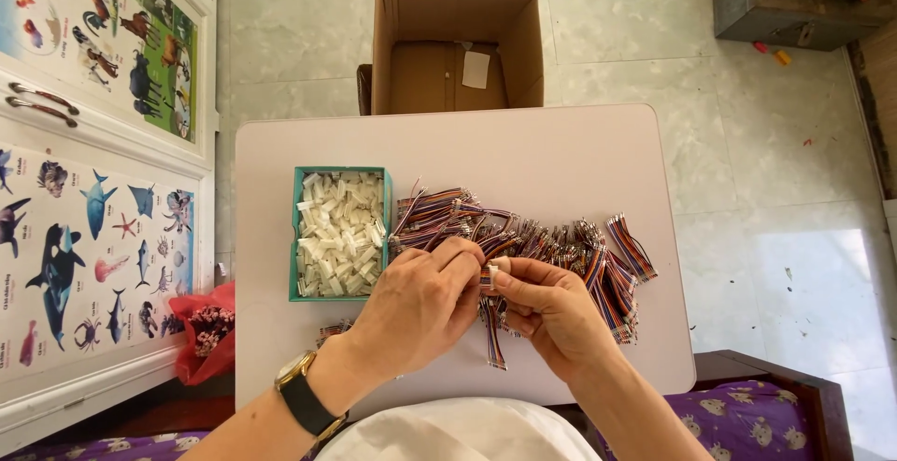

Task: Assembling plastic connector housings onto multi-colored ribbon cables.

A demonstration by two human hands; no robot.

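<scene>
1. Left hand (420, 307) and right hand (551, 316): both pinch one multicoloured wire bundle (492, 330) above the table (523, 148).
2. Green tray (297, 237) of white connectors (341, 232): left of the hands.
3. Wire pile (561, 237): just behind the hands.
4. Cardboard box (455, 45): beyond the table.

Both hands (486, 307) pinch a striped wire bundle (492, 330) beside a green tray (297, 237).

- I see a short multicoloured ribbon cable (492, 335) pinched at its top end, hanging straight down over the bench's near edge.
- A small white connector housing (492, 268) sits at that top end, between my fingertips.
</scene>
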